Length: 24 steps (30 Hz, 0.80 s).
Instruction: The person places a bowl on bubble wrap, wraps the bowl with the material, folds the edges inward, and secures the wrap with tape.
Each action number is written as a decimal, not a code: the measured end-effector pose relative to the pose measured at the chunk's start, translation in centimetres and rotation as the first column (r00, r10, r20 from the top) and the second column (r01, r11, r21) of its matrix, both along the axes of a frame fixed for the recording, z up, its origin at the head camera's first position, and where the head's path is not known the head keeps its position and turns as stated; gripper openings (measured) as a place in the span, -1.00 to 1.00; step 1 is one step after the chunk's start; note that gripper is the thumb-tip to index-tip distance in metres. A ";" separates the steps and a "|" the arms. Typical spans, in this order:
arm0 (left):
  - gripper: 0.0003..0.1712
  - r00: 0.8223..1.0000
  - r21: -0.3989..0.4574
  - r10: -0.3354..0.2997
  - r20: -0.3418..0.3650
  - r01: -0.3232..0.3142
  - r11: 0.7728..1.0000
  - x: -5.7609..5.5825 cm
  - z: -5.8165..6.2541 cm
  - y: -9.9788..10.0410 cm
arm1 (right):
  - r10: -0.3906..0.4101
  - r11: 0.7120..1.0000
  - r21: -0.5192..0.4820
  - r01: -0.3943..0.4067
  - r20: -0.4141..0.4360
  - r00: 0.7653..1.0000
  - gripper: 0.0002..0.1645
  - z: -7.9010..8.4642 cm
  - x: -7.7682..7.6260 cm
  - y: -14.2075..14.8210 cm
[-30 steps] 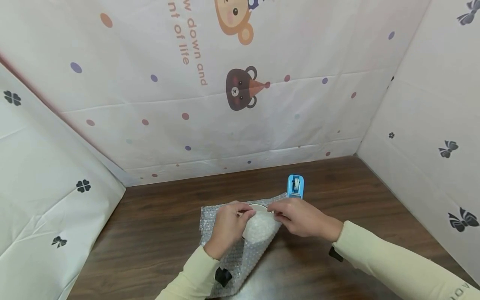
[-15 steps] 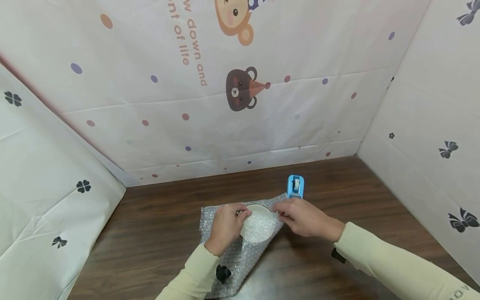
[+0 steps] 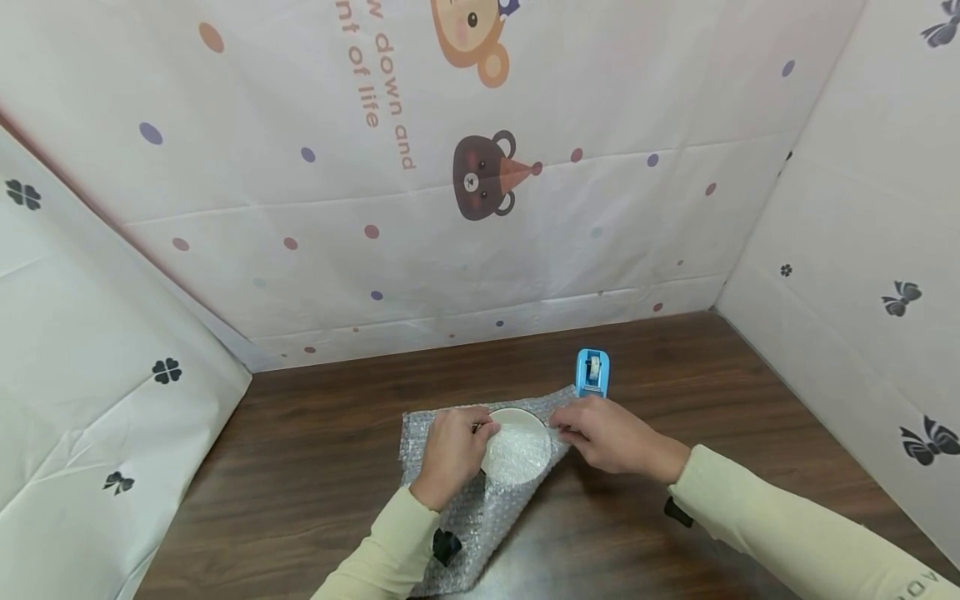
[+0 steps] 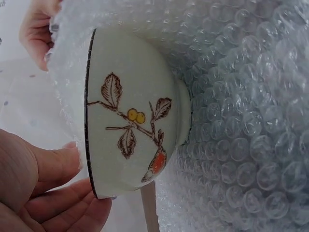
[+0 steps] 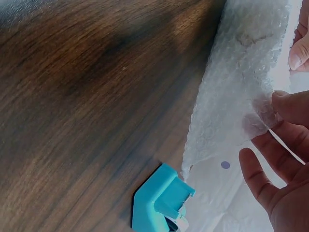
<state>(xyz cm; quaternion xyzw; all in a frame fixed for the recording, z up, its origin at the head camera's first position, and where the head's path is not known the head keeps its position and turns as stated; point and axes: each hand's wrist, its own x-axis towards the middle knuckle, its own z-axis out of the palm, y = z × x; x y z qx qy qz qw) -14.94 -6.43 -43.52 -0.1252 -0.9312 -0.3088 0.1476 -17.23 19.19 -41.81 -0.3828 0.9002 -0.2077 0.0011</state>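
Note:
A pale ceramic bowl [image 4: 120, 63] with a dark rim and a painted branch of leaves and yellow berries rests on a sheet of bubble wrap [image 3: 498, 512]. One fold of the wrap covers most of the bowl's mouth. My left hand [image 3: 452, 454] pinches the bowl's rim at its left, thumb inside and fingers outside. On the other side, my right hand [image 3: 606, 433] pinches the edge of the wrap between thumb and fingers, beside the bowl's right rim. In the right wrist view, fingertips show through the clear wrap [image 5: 231, 92].
A blue tape dispenser [image 3: 592, 372] stands just beyond my right hand, at the wrap's far corner. The dark wooden table [image 3: 315, 467] is bounded by a printed cloth backdrop [image 3: 420, 258] at the back and white cloth sides at left and right.
My right hand has shifted slightly to the right with the wrap's edge, drawing it outward. My left hand has moved a little left, and more of the bowl's rim shows.

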 end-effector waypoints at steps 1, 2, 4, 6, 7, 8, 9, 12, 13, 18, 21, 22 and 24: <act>-0.92 1.000 -0.002 0.000 -0.006 0.000 1.000 0.0 0.0 0.0 | -0.001 1.000 0.000 0.001 0.001 1.000 -0.77 0.0 0.0 0.0; -0.92 1.000 -0.004 -0.001 -0.012 0.001 1.000 0.0 -0.1 0.0 | -0.002 1.000 -0.001 0.002 0.002 1.000 -0.76 -0.1 0.0 0.0; -0.93 1.000 -0.008 0.000 -0.022 0.000 1.000 -0.1 -0.1 0.0 | -0.004 1.000 -0.001 0.004 0.008 1.000 -0.76 -0.1 0.0 0.0; -0.93 1.000 -0.011 0.001 -0.030 -0.001 1.000 -0.1 -0.1 0.0 | -0.007 1.000 0.000 0.007 0.013 1.000 -0.76 -0.1 -0.1 0.0; -0.93 0.999 -0.012 0.001 -0.032 -0.002 1.000 -0.1 -0.2 0.0 | -0.008 1.000 0.000 0.008 0.016 1.000 -0.76 -0.1 -0.1 0.0; -0.93 0.999 -0.015 0.000 -0.037 -0.001 1.000 -0.1 -0.2 -0.1 | -0.012 1.000 0.002 0.012 0.021 1.000 -0.76 -0.1 -0.1 0.0; -0.94 0.999 -0.016 -0.001 -0.039 0.000 1.000 -0.1 -0.2 -0.1 | -0.014 1.000 0.004 0.013 0.023 1.000 -0.76 -0.1 -0.1 0.0; -0.94 0.999 -0.017 -0.003 -0.041 0.003 1.000 -0.1 -0.3 -0.1 | -0.024 1.000 0.015 0.024 0.029 0.999 -0.75 -0.1 -0.1 0.0; -0.94 0.999 -0.018 -0.003 -0.041 0.003 1.000 -0.2 -0.3 -0.1 | -0.027 0.999 0.018 0.027 0.032 0.999 -0.75 0.0 -0.1 0.0; -0.92 0.999 -0.018 0.000 -0.036 -0.001 1.000 -0.2 -0.3 -0.1 | -0.040 0.999 0.023 0.039 0.033 0.999 -0.75 0.0 -0.2 0.1; -0.92 0.999 -0.018 -0.001 -0.036 0.001 1.000 -0.2 -0.3 -0.1 | -0.047 0.999 0.023 0.046 0.039 0.998 -0.74 0.0 -0.2 0.2; -0.92 0.999 -0.019 -0.002 -0.038 0.002 1.000 -0.2 -0.3 -0.1 | -0.050 0.999 0.024 0.049 0.045 0.998 -0.74 0.1 -0.2 0.3; -0.93 0.999 -0.019 -0.003 -0.038 0.002 1.000 -0.1 -0.3 -0.1 | -0.061 0.998 0.029 0.059 0.059 0.996 -0.71 0.1 -0.2 0.4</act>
